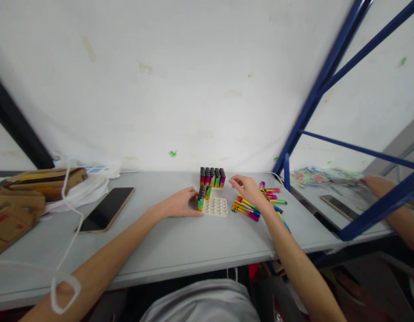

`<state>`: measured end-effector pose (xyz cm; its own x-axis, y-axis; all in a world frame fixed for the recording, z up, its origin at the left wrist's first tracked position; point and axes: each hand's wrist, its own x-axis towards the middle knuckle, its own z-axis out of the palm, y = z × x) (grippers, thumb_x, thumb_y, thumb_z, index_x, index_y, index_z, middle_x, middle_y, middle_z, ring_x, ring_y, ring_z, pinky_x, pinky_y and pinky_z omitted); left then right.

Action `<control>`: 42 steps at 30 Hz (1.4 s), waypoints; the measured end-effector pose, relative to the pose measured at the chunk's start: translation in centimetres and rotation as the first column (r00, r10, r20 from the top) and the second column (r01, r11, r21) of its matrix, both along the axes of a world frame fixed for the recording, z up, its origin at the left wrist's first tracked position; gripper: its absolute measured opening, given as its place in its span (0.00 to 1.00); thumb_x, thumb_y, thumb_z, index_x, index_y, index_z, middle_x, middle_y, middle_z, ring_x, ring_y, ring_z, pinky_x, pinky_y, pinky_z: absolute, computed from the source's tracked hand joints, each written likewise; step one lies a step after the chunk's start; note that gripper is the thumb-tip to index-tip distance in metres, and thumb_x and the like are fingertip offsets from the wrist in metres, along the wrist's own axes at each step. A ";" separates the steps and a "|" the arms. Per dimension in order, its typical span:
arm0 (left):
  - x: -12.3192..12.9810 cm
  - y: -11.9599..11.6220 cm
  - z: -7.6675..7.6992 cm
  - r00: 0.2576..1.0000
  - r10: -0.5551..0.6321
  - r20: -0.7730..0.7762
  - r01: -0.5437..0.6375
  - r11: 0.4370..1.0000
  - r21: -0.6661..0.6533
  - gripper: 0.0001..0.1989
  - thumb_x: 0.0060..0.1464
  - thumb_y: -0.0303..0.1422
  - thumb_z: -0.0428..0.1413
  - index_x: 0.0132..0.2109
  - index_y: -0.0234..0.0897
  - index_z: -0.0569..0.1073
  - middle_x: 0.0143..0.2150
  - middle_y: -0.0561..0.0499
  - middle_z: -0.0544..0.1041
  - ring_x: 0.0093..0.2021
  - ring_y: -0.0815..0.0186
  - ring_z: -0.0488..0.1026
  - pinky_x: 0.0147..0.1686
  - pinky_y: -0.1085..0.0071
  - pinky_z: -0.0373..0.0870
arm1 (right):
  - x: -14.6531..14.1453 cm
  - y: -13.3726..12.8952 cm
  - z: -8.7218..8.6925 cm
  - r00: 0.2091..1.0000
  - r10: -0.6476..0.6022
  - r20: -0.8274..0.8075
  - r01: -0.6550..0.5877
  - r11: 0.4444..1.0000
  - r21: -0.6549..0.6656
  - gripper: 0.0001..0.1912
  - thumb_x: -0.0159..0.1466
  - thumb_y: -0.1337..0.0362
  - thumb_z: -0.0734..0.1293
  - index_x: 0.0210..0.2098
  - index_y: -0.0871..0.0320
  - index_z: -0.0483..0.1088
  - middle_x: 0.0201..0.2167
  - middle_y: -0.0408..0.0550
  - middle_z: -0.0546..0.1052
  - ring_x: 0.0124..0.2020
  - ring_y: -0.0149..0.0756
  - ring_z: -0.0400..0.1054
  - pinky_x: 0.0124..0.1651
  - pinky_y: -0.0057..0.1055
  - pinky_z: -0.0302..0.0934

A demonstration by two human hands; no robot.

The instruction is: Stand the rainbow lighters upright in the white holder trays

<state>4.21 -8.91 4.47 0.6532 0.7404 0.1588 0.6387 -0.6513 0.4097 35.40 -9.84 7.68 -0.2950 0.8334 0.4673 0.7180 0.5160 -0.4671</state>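
Note:
A small white tray (216,207) with rows of round holes lies on the table. Upright lighters (200,202) with black tops and shiny coloured bodies stand along its left side. My left hand (181,202) grips the tray's left end, thumb at the front corner and fingers against the lighters. Over the table to the right, my right hand (246,187) has its fingers curled together in a pinch; I cannot make out anything between them. Below and beside it lies a loose pile of bright lighters (247,208). Behind the tray stands a full block of upright lighters (212,177).
A phone (108,209) lies at the left, near cardboard boxes (42,185), a white plastic bag (79,194) and a white cable (72,241). Blue metal framing (317,89) rises at the right. Beyond it another person's arm (394,205) reaches over the table.

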 end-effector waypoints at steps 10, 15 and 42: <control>-0.8 0.2 0.0 0.998 0.054 0.024 -0.055 0.998 0.027 0.28 0.50 0.58 0.64 0.44 0.37 0.79 0.45 0.43 0.78 0.43 0.52 0.77 0.46 0.61 0.75 | 9.6 -8.8 -4.7 0.971 -0.131 0.202 0.132 0.991 0.009 0.30 0.71 0.44 0.66 0.67 0.47 0.70 0.69 0.56 0.70 0.70 0.54 0.65 0.70 0.52 0.61; -0.8 0.1 0.1 0.998 0.055 0.018 -0.055 0.998 0.009 0.29 0.51 0.59 0.63 0.45 0.37 0.79 0.45 0.44 0.77 0.45 0.52 0.77 0.50 0.60 0.75 | 9.9 -10.6 -8.1 0.938 -0.188 0.292 0.192 0.981 0.015 0.27 0.73 0.45 0.64 0.69 0.41 0.69 0.71 0.52 0.69 0.72 0.55 0.62 0.74 0.60 0.53; -1.0 -0.2 -1.2 0.994 0.103 0.045 -0.101 0.994 -0.044 0.28 0.54 0.56 0.62 0.50 0.38 0.78 0.50 0.41 0.76 0.51 0.49 0.76 0.57 0.56 0.73 | 13.0 -3.7 -11.3 0.827 -0.545 0.141 0.549 0.836 0.010 0.30 0.75 0.47 0.54 0.67 0.59 0.67 0.67 0.66 0.69 0.71 0.57 0.60 0.71 0.60 0.56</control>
<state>3.24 -9.12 3.28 0.5666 0.8092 0.1553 0.6801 -0.5657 0.4664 48.41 -13.53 -3.59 0.1559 0.8895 0.4294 0.9346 0.0079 -0.3556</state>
